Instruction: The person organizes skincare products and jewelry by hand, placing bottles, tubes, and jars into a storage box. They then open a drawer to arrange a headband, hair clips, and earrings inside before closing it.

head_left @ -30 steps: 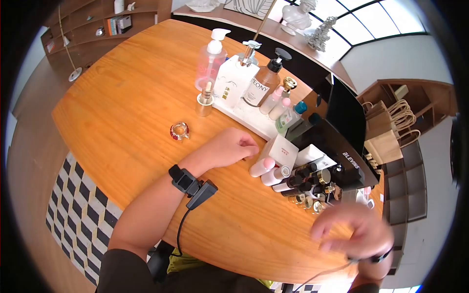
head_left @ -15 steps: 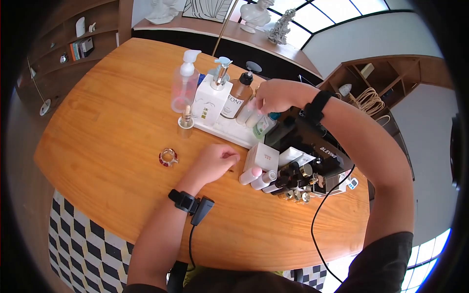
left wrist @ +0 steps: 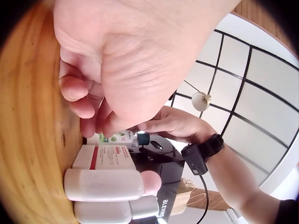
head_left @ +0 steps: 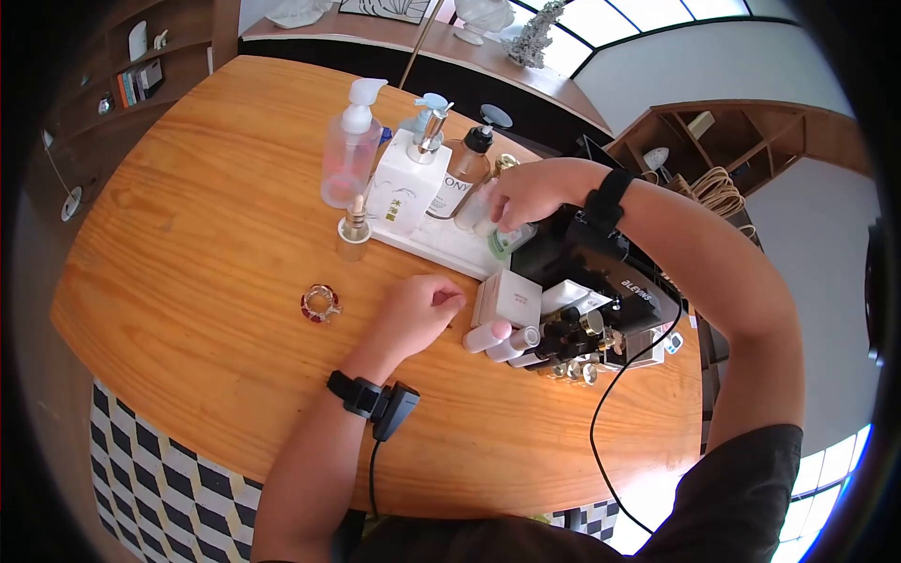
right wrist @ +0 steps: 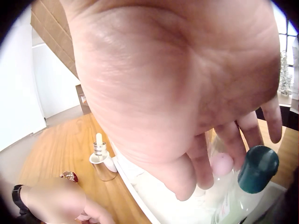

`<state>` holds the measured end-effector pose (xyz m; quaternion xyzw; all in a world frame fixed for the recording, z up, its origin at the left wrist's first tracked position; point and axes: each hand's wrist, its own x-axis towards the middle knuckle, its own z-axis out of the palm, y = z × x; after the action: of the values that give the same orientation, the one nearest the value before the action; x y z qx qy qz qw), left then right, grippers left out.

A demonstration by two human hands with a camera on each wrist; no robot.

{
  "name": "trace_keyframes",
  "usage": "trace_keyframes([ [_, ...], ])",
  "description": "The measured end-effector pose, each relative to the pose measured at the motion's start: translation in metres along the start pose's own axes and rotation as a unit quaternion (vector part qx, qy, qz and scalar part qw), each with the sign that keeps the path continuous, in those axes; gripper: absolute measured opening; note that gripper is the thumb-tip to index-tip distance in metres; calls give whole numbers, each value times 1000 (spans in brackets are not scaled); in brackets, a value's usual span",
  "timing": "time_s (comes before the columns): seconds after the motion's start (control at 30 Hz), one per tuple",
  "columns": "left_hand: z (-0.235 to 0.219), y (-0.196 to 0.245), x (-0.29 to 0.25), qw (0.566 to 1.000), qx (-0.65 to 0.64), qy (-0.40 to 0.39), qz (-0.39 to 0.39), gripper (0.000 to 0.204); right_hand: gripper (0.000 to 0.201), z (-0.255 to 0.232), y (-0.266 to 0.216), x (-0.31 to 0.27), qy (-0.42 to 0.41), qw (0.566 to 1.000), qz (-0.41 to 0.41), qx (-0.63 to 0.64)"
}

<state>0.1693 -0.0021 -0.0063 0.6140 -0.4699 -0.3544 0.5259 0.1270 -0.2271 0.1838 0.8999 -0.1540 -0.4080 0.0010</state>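
My right hand (head_left: 535, 192) is held over the small bottles at the back of the white tray (head_left: 441, 253). In the right wrist view its fingers point down, fairly straight and spread, beside a small bottle's pink cap (right wrist: 222, 164) and the teal cap (right wrist: 258, 169) of a green-labelled clear bottle (head_left: 509, 240). Part of the small bottles is hidden behind this hand. My left hand (head_left: 419, 310) rests on the wooden table with loosely curled fingers and nothing in them. It lies near a white box (head_left: 508, 298) and a pink-capped bottle (head_left: 486, 335).
A pink pump bottle (head_left: 349, 159), a white pump bottle (head_left: 404, 192) and a brown pump bottle (head_left: 464, 174) stand at the back. In front are a dropper bottle (head_left: 354, 235) and a red-and-gold ring-shaped ornament (head_left: 320, 304). A black box (head_left: 629, 281) and several cosmetics stand right.
The right hand swung from the front right of the table to over the tray bottles, then stayed there, shifting slightly. The left hand stayed in place. The head view turned.
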Motion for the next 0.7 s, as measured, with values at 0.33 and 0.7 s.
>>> trace_keyframes([
  [0.33,0,2,-2,1000,8,-4,3,25,51,2,-1,-9,48,998,-15,45],
  [0.7,-1,5,-2,1000,1,0,6,25,43,-9,4,-29,80,995,-17,54],
])
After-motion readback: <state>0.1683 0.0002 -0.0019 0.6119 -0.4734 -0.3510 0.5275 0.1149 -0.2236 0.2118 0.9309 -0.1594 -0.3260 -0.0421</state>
